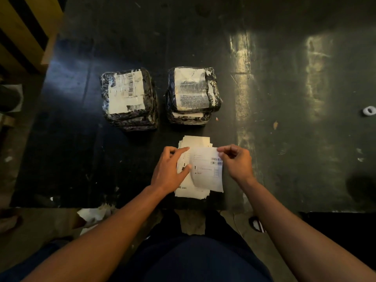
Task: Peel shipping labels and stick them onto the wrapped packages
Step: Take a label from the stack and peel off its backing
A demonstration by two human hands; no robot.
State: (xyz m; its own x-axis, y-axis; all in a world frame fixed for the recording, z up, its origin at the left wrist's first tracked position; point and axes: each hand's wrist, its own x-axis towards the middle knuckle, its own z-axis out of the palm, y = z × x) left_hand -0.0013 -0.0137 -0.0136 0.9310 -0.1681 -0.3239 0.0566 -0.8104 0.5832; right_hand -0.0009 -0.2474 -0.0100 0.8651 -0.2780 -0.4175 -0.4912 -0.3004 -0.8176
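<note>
Two stacks of black plastic-wrapped packages stand on the dark table. The left stack (128,98) has a white barcode label on its top package. The right stack (193,94) shows white patches and bare black wrap on top. Nearer to me lies a pile of white shipping labels (193,192). My right hand (236,161) pinches the upper right corner of the top label (207,171), which bears barcodes. My left hand (171,169) rests flat with spread fingers on the pile's left side, its fingertips on the top label's left edge.
The black table (81,149) has a shiny worn area at the right. A small white ring-shaped object (369,110) lies near the right edge. Yellow-and-black striped boards (22,31) stand at the upper left. Torn paper scraps (93,215) lie on the floor below the table's front edge.
</note>
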